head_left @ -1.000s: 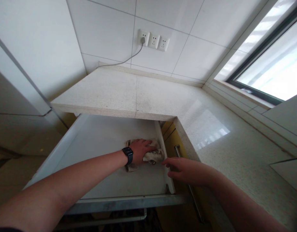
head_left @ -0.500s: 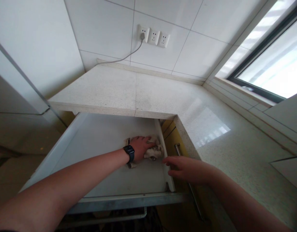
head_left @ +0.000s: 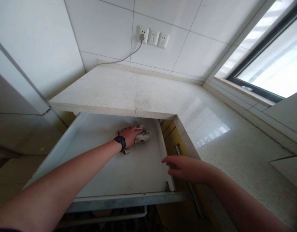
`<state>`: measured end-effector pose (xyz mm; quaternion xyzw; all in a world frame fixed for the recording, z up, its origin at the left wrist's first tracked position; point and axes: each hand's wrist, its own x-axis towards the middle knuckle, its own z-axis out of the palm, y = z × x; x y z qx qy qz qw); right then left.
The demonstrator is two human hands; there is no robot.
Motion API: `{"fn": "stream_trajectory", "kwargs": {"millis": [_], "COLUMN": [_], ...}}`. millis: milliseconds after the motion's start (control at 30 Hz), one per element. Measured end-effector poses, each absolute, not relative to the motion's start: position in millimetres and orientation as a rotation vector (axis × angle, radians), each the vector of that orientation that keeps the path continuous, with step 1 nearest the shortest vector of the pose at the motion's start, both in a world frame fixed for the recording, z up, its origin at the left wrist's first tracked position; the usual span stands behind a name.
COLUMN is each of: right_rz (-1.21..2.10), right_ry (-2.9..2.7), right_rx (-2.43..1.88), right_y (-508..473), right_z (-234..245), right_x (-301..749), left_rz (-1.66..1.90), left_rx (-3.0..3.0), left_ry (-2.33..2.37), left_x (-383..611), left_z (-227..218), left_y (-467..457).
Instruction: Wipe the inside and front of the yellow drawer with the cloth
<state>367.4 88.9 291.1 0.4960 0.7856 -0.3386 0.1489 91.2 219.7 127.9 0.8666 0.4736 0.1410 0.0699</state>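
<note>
A pulled-out white drawer (head_left: pixel 138 170) lies below the counter. My left hand (head_left: pixel 129 134), with a black watch (head_left: pixel 120 142) at the wrist, presses a crumpled, stained beige cloth (head_left: pixel 143 138) onto the drawer's bottom. Its fingers are bent over the cloth, which bunches out ahead of the fingertips and under the palm. My right hand (head_left: pixel 181 167) is at the drawer's right side wall, fingers apart and thumb spread, holding nothing. Its fingertips reach the top edge of that wall; whether they press on it I cannot tell.
A pale stone countertop (head_left: pixel 110 85) overhangs the drawer's back and runs along the right. A long metal handle (head_left: pixel 195 199) is on the yellow cabinet front beside my right hand. Wall sockets (head_left: pixel 153 37) hold one plugged grey cord (head_left: pixel 121 59). A window (head_left: pixel 271 61) is at upper right.
My left hand has slid the cloth left and toward the back of the drawer, away from the right wall. My right hand has hardly moved.
</note>
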Motion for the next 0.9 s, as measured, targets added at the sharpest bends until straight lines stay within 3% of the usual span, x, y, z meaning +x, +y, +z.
{"fn": "stream_trajectory", "kwargs": {"millis": [500,900], "right_rz": [-0.999,-0.994], "right_ry": [2.257,2.307], "right_rx": [1.415,1.356], "right_y": [90,93], "right_z": [288,288], "right_x": [370,369], "left_rz": [0.377,0.136], "left_rx": [2.66,2.697], "left_ry": [1.247,0.648], "left_x": [94,127], "left_z": [131,162], "left_y": [217,181]}}
